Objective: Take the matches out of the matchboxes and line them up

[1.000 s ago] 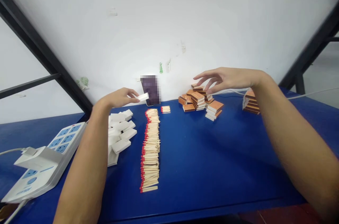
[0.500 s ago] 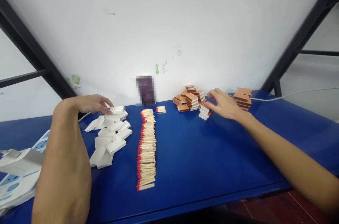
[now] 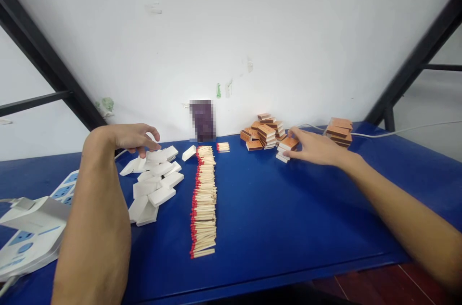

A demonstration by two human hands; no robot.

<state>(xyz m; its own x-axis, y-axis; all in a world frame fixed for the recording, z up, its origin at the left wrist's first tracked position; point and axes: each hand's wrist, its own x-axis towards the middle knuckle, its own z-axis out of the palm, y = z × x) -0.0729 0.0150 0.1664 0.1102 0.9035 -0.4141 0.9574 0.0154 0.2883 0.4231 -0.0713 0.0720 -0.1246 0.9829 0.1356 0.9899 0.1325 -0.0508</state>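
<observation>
My left hand (image 3: 135, 137) hovers with its fingers spread and curled down over a loose pile of white inner trays (image 3: 155, 184), holding nothing. One white tray (image 3: 189, 152) lies apart, between the pile and a long row of red-tipped matches (image 3: 204, 199). My right hand (image 3: 314, 147) reaches to a short stack of orange matchboxes (image 3: 287, 146). Thumb and fingers pinch its top box. A bigger heap of orange boxes (image 3: 265, 133) stands just left of it.
A blue table (image 3: 288, 218) stands against a white wall. On it are a small bundle of matches (image 3: 223, 147), another orange stack (image 3: 339, 129) at the far right, a white power strip (image 3: 29, 233) at the left and a blurred dark object (image 3: 202, 120) against the wall.
My left hand has set down the white tray it held and now hangs over the tray pile. My right hand dropped from above the orange heap onto the short stack.
</observation>
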